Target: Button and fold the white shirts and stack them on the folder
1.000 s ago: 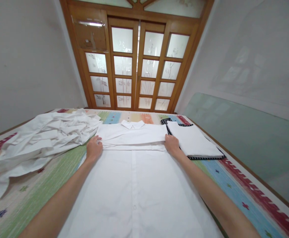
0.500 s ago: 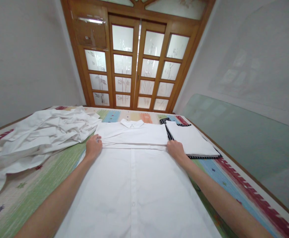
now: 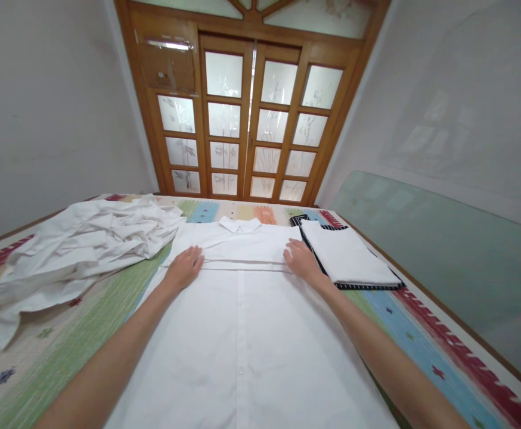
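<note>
A white button-up shirt [image 3: 242,322] lies spread out before me, its collar at the far end and its button strip running toward me. Across its upper part are sleeves folded over, making a crosswise band [image 3: 247,253]. My left hand [image 3: 186,267] rests flat on the left end of this band, fingers extended. On the right end lies my right hand [image 3: 300,257], its fingers loosely spread and slightly bent on the cloth. Neither hand grips anything.
To the left lies a crumpled heap of white cloth [image 3: 95,244]. Folded white and black striped garments [image 3: 350,253] are stacked at the right. A colourful patterned bedspread [image 3: 77,333] is underneath. Beyond stand wooden glazed doors [image 3: 247,119]; a pale green headboard-like panel [image 3: 443,238] borders the right.
Both hands have let go of the shirt's side edges and moved inward onto the folded band. Their fingers have opened out. The view has shifted slightly.
</note>
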{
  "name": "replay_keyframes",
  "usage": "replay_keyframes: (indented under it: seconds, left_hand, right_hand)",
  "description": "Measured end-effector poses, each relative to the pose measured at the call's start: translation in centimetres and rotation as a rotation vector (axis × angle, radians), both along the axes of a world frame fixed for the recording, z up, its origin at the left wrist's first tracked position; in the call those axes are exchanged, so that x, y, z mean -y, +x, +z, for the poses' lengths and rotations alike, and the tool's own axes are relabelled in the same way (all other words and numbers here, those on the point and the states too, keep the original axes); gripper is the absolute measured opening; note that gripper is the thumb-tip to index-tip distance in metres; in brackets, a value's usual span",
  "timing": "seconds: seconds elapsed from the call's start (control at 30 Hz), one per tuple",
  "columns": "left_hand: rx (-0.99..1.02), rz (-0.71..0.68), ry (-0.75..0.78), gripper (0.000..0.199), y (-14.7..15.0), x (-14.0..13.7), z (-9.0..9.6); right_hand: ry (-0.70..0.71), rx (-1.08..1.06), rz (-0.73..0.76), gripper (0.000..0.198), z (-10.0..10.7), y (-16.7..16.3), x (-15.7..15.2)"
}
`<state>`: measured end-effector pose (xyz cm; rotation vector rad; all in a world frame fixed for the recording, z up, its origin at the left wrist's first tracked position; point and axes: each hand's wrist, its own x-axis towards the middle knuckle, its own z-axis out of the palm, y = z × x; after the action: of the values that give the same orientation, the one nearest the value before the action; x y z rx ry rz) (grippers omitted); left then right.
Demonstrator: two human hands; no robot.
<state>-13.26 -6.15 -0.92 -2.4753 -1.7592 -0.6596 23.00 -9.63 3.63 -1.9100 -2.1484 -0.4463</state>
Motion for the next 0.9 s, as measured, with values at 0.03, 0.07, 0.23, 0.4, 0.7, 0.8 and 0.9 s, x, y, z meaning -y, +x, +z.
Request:
replay_keyframes:
  seconds: [0.03, 0.07, 0.23, 0.4, 0.7, 0.8, 0.9]
  left_hand:
    - [-0.022, 0.007, -0.05, 0.046, 0.0, -0.1, 0.0]
    - [-0.041, 0.018, -0.087, 0.047, -0.1, -0.2, 0.1]
    - [-0.116, 0.045, -0.19, 0.055, -0.2, -0.1, 0.5]
    - [-0.154, 0.087, -0.229, 0.062, -0.2, -0.6, 0.4]
    - [-0.24, 0.124, -0.23, 0.065, 0.5, -2.0, 0.7]
    - [-0.241, 0.115, -0.233, 0.064, 0.7, -2.4, 0.9]
    - [-0.242, 0.092, -0.258, 0.065, 0.5, -2.8, 0.9]
  right_hand:
    - [-0.036, -0.017, 0.007, 0.041, -0.5, -0.2, -0.7]
    - [-0.092, -0.03, 0.005, 0.045, -1.0, -0.3, -1.2]
    - [-0.407, -0.065, -0.036, 0.057, -3.2, 0.1, -1.9]
    - [-0.392, -0.035, -0.111, 0.069, -4.0, 0.5, -0.6]
    - [-0.323, 0.046, -0.263, 0.058, -0.9, -1.6, 0.5]
    - [-0.216, 0.057, -0.238, 0.048, -0.1, -2.2, -0.6]
    - [-0.152, 0.026, -0.121, 0.047, -0.7, -2.5, -2.5]
